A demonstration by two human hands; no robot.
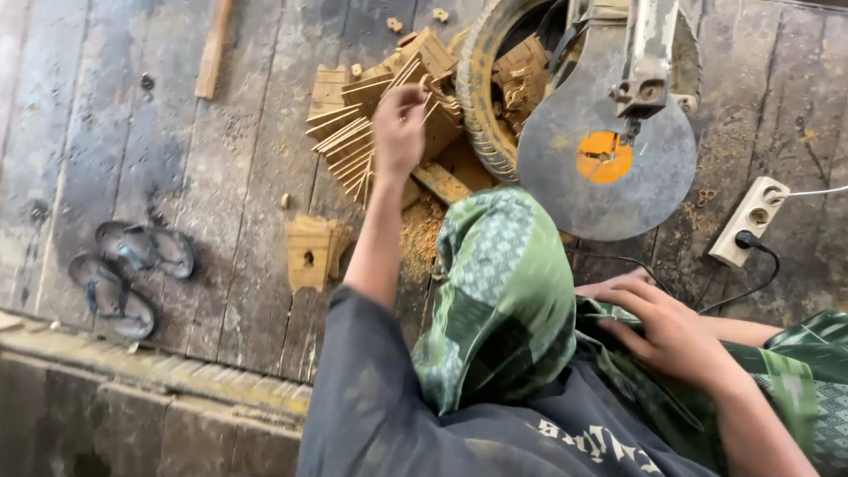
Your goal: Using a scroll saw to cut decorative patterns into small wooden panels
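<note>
Woodworking shop: sawdust, wood offcuts

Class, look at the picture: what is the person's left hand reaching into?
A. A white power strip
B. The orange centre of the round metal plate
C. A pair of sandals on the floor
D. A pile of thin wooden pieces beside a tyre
D: the left hand is stretched out over the pile of thin wooden pieces beside the tyre, its fingers touching them.

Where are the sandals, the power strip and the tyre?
sandals (pixel 132 265): head view, strap of the upper sandal.
power strip (pixel 749 219): head view, middle of its white body.
tyre (pixel 481 97): head view, dusty tread on its left side.
</note>
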